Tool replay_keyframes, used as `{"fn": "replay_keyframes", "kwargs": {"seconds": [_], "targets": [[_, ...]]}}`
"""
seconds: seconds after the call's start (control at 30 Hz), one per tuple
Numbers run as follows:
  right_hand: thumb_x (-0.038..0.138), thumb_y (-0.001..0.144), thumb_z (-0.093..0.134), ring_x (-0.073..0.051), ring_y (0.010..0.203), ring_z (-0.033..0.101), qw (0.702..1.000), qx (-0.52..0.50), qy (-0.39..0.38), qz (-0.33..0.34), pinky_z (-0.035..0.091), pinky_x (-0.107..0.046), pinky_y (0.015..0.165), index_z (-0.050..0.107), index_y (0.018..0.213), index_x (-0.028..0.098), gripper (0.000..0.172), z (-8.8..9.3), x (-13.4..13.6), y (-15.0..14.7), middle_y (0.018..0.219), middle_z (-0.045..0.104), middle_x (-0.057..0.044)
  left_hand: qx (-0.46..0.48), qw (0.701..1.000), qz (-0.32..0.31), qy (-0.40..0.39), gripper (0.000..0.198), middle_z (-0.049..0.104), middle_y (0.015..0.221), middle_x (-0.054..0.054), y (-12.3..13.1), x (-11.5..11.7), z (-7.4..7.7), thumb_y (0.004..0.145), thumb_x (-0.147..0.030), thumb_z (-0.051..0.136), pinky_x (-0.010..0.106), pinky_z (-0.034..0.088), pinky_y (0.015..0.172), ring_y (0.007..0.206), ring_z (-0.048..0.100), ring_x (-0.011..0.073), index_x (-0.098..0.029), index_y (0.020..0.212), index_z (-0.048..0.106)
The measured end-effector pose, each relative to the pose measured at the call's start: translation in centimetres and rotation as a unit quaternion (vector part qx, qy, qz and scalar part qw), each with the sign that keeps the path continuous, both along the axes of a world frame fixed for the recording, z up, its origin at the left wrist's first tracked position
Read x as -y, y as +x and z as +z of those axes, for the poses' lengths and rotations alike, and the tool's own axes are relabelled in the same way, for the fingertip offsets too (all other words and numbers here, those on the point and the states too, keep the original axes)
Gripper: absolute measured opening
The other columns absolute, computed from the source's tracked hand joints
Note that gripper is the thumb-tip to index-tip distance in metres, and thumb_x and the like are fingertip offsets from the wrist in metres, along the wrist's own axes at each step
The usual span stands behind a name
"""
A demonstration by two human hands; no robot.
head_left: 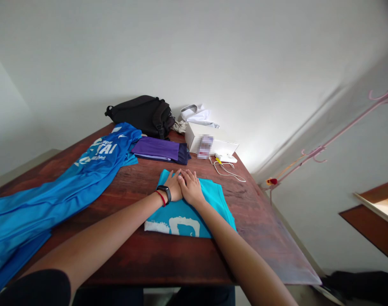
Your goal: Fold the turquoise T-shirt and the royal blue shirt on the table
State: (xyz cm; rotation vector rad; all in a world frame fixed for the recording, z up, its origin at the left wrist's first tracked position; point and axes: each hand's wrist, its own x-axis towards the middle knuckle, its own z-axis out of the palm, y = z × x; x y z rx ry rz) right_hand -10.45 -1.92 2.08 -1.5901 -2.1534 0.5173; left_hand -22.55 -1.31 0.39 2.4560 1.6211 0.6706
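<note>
Beneath our palms, on the desk (pixel 260 221), lies a folded turquoise cloth (pixel 184 209), its near edge running roughly from nine to three o'clock; which way is longer we cannot tell, since our arms cover part of it. Our left hand (pixel 173 185) and right hand (pixel 191 187) rest flat toward its twelve-o'clock end, fingers extended, touching each other and gripping nothing. From them, most of the cloth spreads between four and seven, its white print (pixel 185 221) around six. The left hand is nearer the cloth's eleven-o'clock corner, while our right forearm (pixel 238 244) crosses toward five. Farther out, a folded purple garment (pixel 158 148) lies at eleven, a black bag (pixel 138 114) beyond it, and a white box (pixel 192 140) toward one. A loose blue shirt (pixel 72 182) stretches from ten to eight, nearer our left arm (pixel 111 229).
</note>
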Motion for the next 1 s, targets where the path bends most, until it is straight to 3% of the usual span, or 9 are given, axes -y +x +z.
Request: {"fn": "replay_keyframes", "kwargs": {"seconds": [0.1, 0.2, 0.47, 0.63, 0.8, 1.0], "targets": [[0.061, 0.102, 0.026, -0.032, 0.153, 0.012, 0.999, 0.034, 0.006, -0.01, 0.017, -0.054, 0.121, 0.037, 0.155, 0.024, 0.065, -0.5, -0.2, 1.5, 0.162, 0.032, -0.007, -0.024, 0.999, -0.031, -0.004, 0.05, 0.044, 0.155, 0.009, -0.1, -0.2, -0.6, 0.095, -0.036, 0.053, 0.058, 0.022, 0.118, 0.146, 0.031, 0.0373, -0.026, 0.144, 0.051], [0.064, 0.101, 0.024, -0.033, 0.153, 0.013, 0.997, 0.074, 0.001, -0.023, 0.017, -0.055, 0.121, 0.035, 0.156, 0.025, 0.068, -0.9, -0.3, 2.7, 0.162, 0.033, -0.007, -0.055, 0.998, -0.023, -0.015, 0.06, 0.031, 0.162, 0.012, 0.0, -0.5, -0.9, 0.095, -0.041, 0.046, 0.059, 0.019, 0.119, 0.149, 0.024, 0.0364, -0.021, 0.151, 0.044], [0.067, 0.1, 0.023, -0.032, 0.154, 0.007, 0.985, 0.153, -0.033, -0.071, 0.012, -0.053, 0.121, 0.032, 0.157, 0.029, 0.069, -1.6, -1.7, 7.3, 0.166, 0.021, -0.003, -0.073, 0.997, 0.006, 0.001, 0.073, 0.028, 0.163, 0.015, 0.3, -0.3, -0.5, 0.095, -0.06, 0.041, 0.056, 0.023, 0.119, 0.149, 0.026, 0.0352, -0.015, 0.153, 0.038], [0.066, 0.1, 0.025, -0.03, 0.154, 0.008, 0.979, 0.165, -0.051, -0.108, 0.012, -0.054, 0.122, 0.03, 0.157, 0.033, 0.066, -2.0, -3.0, 10.2, 0.167, 0.017, 0.001, -0.081, 0.997, 0.017, 0.002, 0.076, 0.027, 0.163, 0.013, 0.2, -0.2, -0.6, 0.094, -0.066, 0.041, 0.057, 0.021, 0.119, 0.15, 0.024, 0.0358, -0.018, 0.152, 0.039], [0.067, 0.1, 0.024, -0.031, 0.154, 0.01, 0.978, 0.17, -0.039, -0.115, 0.014, -0.053, 0.121, 0.029, 0.157, 0.034, 0.066, -2.4, -3.3, 11.1, 0.167, 0.017, 0.0, -0.081, 0.995, 0.051, -0.01, 0.077, 0.028, 0.163, 0.011, 0.2, -0.1, -0.5, 0.091, -0.075, 0.036, 0.067, 0.013, 0.117, 0.149, 0.023, 0.039, -0.026, 0.149, 0.045], [0.068, 0.099, 0.022, -0.031, 0.154, 0.01, 0.977, 0.176, -0.041, -0.117, 0.014, -0.054, 0.121, 0.028, 0.158, 0.034, 0.068, -2.6, -3.4, 11.1, 0.167, 0.016, 0.001, -0.076, 0.994, 0.079, -0.028, 0.078, 0.031, 0.162, 0.013, 0.0, 0.0, -0.2, 0.092, -0.075, 0.03, 0.067, 0.01, 0.117, 0.147, 0.028, 0.0389, -0.025, 0.151, 0.042]]}}
